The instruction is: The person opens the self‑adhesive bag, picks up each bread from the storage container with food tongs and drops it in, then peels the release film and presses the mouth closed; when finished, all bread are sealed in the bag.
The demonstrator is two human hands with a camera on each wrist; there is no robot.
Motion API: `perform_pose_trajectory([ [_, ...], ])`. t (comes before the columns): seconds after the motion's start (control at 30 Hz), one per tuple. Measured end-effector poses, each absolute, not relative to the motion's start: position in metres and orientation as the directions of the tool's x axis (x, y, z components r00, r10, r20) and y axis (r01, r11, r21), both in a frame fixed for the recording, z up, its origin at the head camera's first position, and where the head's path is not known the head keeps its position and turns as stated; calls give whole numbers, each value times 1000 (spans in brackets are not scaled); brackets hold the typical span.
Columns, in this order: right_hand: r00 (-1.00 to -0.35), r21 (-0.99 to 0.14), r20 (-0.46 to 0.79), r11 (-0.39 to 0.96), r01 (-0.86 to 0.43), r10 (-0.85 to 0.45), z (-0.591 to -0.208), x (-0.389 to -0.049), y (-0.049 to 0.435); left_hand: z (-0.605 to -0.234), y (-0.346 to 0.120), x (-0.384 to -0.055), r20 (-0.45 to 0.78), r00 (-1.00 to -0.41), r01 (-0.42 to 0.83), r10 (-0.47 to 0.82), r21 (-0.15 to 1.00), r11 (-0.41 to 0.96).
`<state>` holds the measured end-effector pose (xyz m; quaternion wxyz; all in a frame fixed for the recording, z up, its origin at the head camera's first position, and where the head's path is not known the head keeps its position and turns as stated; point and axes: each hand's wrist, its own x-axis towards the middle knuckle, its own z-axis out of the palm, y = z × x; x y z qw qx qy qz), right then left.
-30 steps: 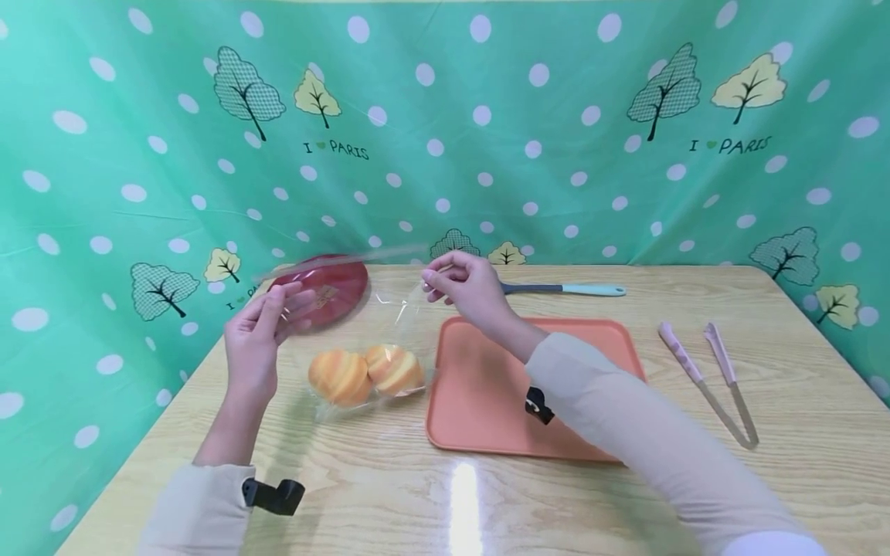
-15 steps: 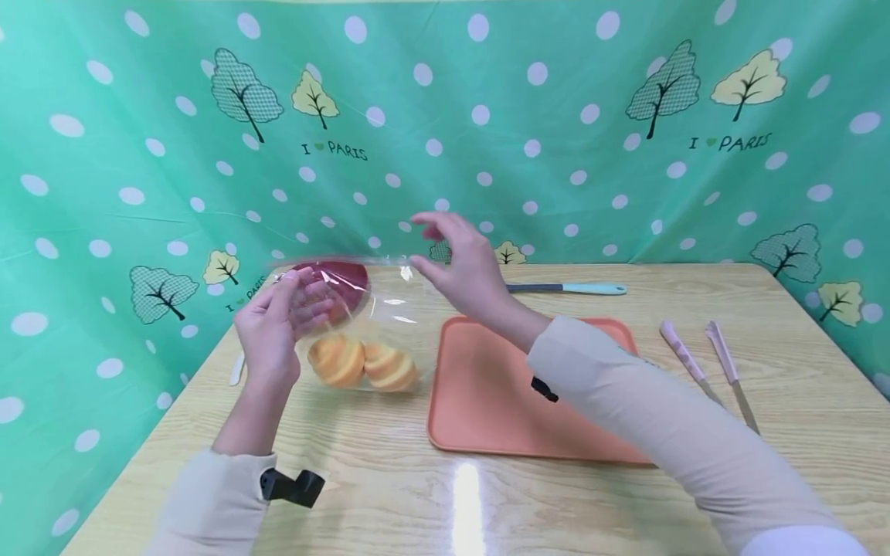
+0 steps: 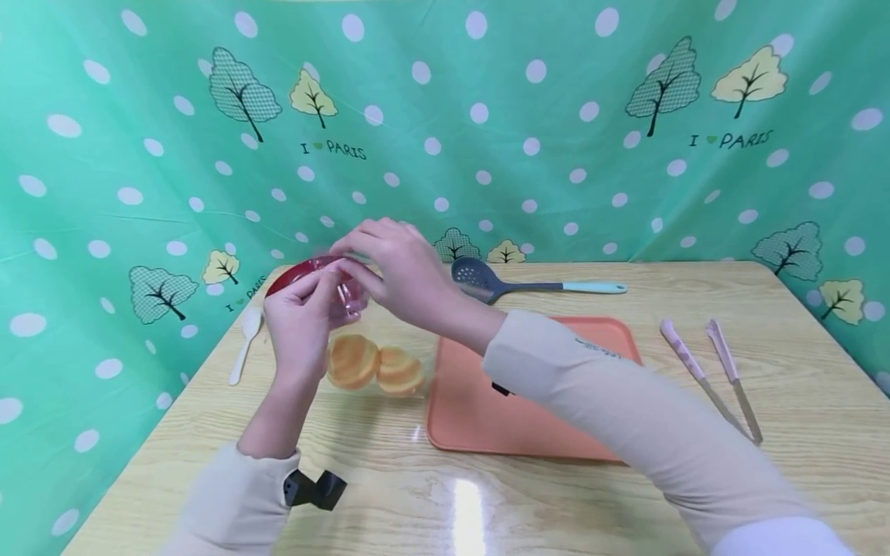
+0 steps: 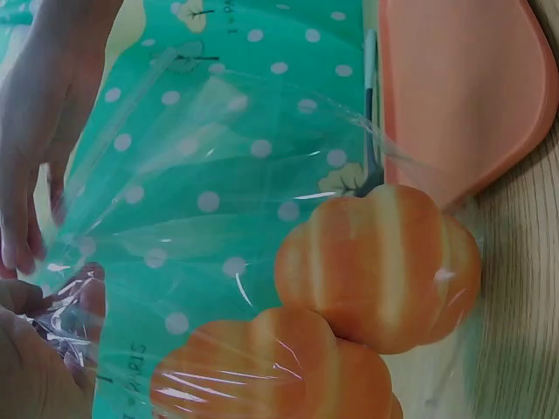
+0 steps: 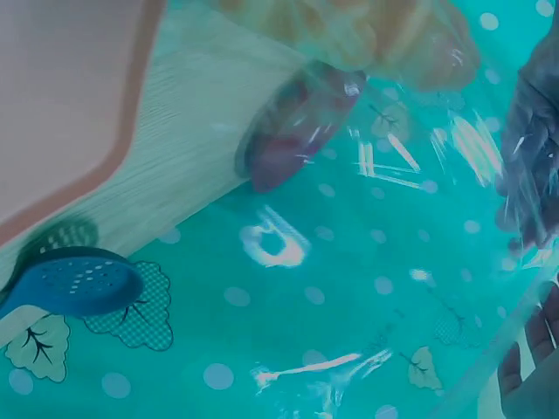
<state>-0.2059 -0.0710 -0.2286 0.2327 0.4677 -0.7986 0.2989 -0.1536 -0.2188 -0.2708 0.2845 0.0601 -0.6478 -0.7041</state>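
Note:
Two ridged orange-yellow buns, the left bun (image 3: 352, 361) and the right bun (image 3: 400, 371), hang side by side in a clear plastic bag (image 4: 236, 279). With thumb and fingers my left hand (image 3: 299, 324) pinches the gathered upper part of this bag. My right hand (image 3: 410, 274) reaches across to the left hand's fingertips at the bag's mouth. Its fingers (image 4: 17, 223) stretch downward beside the film in the left wrist view, thumb and fingers apart. Where exactly the right fingers touch the bag is partly hidden.
An orange tray (image 3: 473, 417) lies right of the bag. Behind it rests a slotted spoon (image 3: 480, 279) with a light blue handle. Tongs (image 3: 723, 386) lie far right. A red dish (image 3: 299, 274) sits behind the left hand, a white spoon (image 3: 243, 347) beside it.
My right hand let the bag's edge go, spread its fingers and swung left to the left hand. The left hand moved slightly right, its fingers now closed on the film. The slotted spoon's head became visible.

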Motion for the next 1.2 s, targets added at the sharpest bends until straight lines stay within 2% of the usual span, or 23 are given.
perform_pose_trajectory([
  [0.3,-510,-287,627,434,-854,-589,-228,-214,-69,-273,-211,-153,371,-845,394,-384,919,21],
  [0.5,-506,-321,626,395,-861,-594,-229,-216,-66,-275,-214,-149,440,-856,430,-272,897,99],
  [0.67,-491,-331,633,364,-871,-599,-228,-216,-64,-274,-219,-147,519,-831,453,-203,841,297],
  [0.8,-473,-300,645,371,-879,-600,-226,-214,-62,-273,-219,-146,618,-776,479,-130,710,516],
  [0.9,-460,-262,657,391,-882,-597,-225,-213,-62,-272,-218,-145,677,-731,495,-84,612,617],
  [1.0,-454,-246,667,401,-883,-591,-225,-213,-60,-272,-217,-145,702,-710,498,-61,561,661],
  [1.2,-459,-236,658,415,-879,-597,-226,-211,-59,-270,-213,-145,692,-720,492,-53,563,664],
])
